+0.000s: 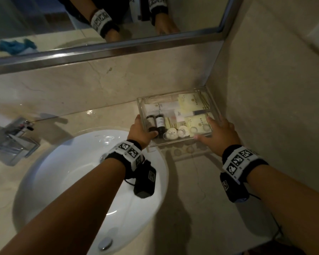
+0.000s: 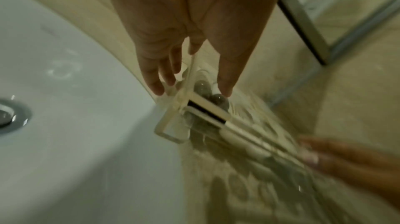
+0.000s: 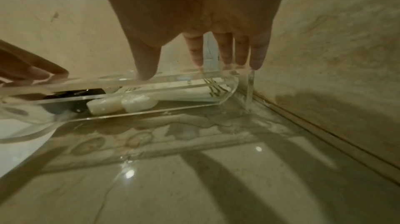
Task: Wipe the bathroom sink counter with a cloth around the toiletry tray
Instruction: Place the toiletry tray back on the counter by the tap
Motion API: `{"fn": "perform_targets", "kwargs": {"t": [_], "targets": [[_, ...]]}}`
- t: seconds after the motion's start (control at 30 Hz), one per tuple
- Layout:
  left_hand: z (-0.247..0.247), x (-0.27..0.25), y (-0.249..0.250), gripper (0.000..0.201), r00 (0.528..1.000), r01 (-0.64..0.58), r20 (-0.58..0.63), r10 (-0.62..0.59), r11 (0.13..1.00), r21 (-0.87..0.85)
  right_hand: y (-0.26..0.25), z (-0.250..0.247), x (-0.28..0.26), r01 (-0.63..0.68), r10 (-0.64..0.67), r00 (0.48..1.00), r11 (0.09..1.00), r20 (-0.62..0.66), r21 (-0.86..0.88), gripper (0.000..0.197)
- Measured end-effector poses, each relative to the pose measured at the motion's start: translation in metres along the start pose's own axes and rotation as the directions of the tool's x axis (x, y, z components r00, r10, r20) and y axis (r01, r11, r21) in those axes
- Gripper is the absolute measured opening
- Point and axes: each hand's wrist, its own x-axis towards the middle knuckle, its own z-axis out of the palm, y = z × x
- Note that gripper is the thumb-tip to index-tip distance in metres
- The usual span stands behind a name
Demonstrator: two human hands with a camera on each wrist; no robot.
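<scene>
Gripping the clear toiletry tray (image 1: 177, 100) at both short ends: left hand (image 1: 141, 130) pinching its left wall, thumb inside and fingers outside, right hand (image 1: 220, 134) spread over the near-right corner. Sitting in the desk's (image 1: 188, 190) far-right corner, long axis left to right, near edge apparently tilting up. Lying far left, seen only in the mirror (image 1: 118, 21): blue cloth (image 1: 15, 46), nearer the left hand.
</scene>
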Motion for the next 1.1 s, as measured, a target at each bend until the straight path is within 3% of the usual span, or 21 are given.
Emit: {"fn": "perform_targets", "kwargs": {"t": [0.13, 0.27, 0.47, 0.93, 1.1], "targets": [[0.005, -0.031, -0.004, 0.098, 0.985, -0.171, 0.039, 0.167, 0.947, 0.273, -0.005, 0.005, -0.003, 0.191, -0.19, 0.982, 0.973, 0.022, -0.129, 0.074], [0.007, -0.041, -0.003, 0.1, 0.973, -0.228, 0.031, 0.229, 0.929, 0.291, -0.006, 0.005, 0.002, 0.237, -0.24, 0.971, 0.959, 0.003, -0.158, 0.068], [0.009, -0.032, 0.005, 0.096, 0.978, -0.194, -0.02, 0.208, 0.942, 0.273, 0.001, 0.005, 0.011, 0.222, -0.223, 0.975, 0.964, 0.01, -0.148, 0.062], [0.012, -0.019, 0.02, 0.095, 0.989, -0.145, 0.007, 0.149, 0.947, 0.287, 0.004, -0.011, 0.032, 0.242, -0.239, 0.969, 0.969, 0.067, -0.043, 0.061], [0.012, -0.014, 0.021, 0.094, 0.99, -0.134, 0.007, 0.141, 0.918, 0.372, 0.005, -0.011, 0.037, 0.228, -0.224, 0.971, 0.973, 0.083, -0.046, 0.06]]}}
